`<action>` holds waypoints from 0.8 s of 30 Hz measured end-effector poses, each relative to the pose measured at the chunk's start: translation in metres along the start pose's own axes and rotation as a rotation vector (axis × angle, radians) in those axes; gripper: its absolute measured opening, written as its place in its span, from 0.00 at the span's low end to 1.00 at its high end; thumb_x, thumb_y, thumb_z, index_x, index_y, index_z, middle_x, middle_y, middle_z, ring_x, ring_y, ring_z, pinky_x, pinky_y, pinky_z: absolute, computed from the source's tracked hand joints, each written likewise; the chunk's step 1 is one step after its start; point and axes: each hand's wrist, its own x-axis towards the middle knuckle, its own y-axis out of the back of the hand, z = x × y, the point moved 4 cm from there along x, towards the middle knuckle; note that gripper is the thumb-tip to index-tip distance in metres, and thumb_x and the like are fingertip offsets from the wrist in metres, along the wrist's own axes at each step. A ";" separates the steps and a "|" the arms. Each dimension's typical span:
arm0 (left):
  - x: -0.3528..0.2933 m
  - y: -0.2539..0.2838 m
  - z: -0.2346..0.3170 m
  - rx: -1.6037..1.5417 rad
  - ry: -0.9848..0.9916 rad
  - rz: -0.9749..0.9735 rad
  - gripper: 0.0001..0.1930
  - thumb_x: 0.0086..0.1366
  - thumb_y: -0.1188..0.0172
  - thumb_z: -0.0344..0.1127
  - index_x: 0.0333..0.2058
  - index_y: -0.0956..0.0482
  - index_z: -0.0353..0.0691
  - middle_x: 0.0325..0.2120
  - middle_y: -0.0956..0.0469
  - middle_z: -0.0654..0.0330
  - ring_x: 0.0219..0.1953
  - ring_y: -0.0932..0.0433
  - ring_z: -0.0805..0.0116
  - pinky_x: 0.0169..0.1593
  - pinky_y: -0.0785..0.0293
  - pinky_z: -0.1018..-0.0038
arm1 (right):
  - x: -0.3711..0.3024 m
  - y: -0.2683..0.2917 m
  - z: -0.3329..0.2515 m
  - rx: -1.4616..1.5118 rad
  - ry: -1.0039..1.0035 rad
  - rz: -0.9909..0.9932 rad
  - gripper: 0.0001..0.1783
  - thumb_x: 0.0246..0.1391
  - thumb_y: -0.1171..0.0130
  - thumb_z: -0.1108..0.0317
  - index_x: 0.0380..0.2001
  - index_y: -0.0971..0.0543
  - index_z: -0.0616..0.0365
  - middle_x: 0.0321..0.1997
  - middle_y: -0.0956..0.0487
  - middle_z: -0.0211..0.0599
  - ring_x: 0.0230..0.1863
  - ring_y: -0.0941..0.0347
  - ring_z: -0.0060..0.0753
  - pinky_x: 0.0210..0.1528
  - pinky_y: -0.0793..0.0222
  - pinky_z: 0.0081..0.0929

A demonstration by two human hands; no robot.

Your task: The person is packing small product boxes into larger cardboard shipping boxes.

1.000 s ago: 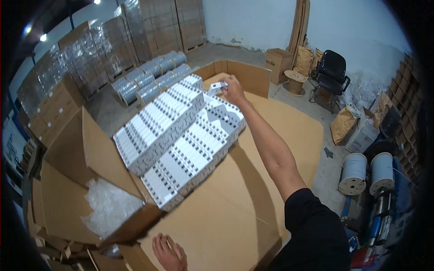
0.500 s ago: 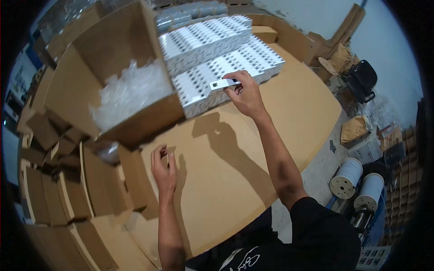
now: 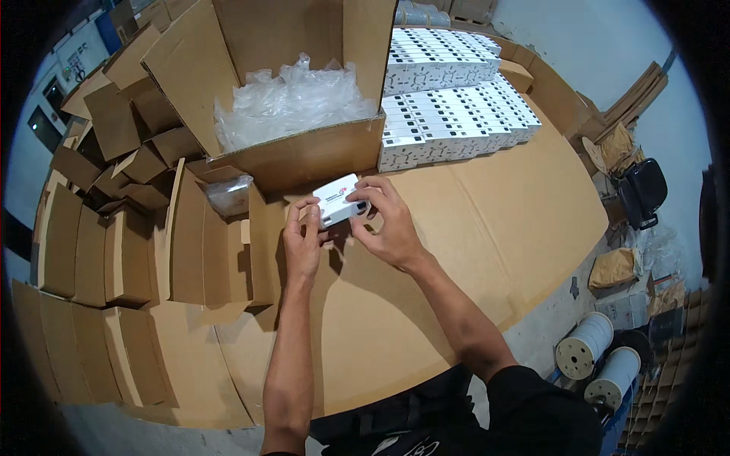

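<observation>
Between my two hands is a small flat white box with dark and red print on its top, held above the cardboard-covered table. My left hand grips its left end, thumb at the near side. My right hand has its fingers curled over the right end. Just beyond the box stands a large open carton with crumpled clear plastic bags in it. To the left of my left hand is a narrow open cardboard box with a clear plastic packet inside.
Stacked rows of white boxes stand at the back, right of the carton. Several empty brown cartons crowd the left side. Bare cardboard covers the table's right part. Cable spools and a black chair stand beyond its right edge.
My right hand has come back from the stacked rows with the white box. My left hand has closed on the box's other end. The view has turned toward the left.
</observation>
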 end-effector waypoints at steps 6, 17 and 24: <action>0.013 -0.019 0.015 0.069 -0.302 0.020 0.21 0.69 0.40 0.28 0.59 0.32 0.40 0.41 0.19 0.57 0.41 0.21 0.74 0.42 0.22 0.77 | -0.013 -0.014 0.064 0.434 -0.330 0.066 0.08 0.57 0.40 0.79 0.40 0.25 0.64 0.44 0.20 0.43 0.44 0.20 0.30 0.45 0.24 0.26; 0.009 -0.008 0.015 0.708 -0.282 0.103 0.21 0.66 0.38 0.29 0.56 0.30 0.36 0.47 0.19 0.47 0.51 0.18 0.58 0.54 0.24 0.63 | -0.004 -0.013 0.075 0.252 -0.318 0.041 0.17 0.54 0.40 0.82 0.47 0.30 0.64 0.44 0.18 0.49 0.49 0.18 0.43 0.51 0.24 0.36; 0.004 -0.009 0.020 0.782 -0.298 0.079 0.22 0.65 0.39 0.27 0.57 0.31 0.36 0.47 0.19 0.47 0.50 0.18 0.56 0.54 0.24 0.64 | -0.004 -0.011 0.072 0.176 -0.289 -0.051 0.21 0.51 0.39 0.82 0.50 0.30 0.63 0.46 0.19 0.50 0.52 0.20 0.48 0.56 0.26 0.38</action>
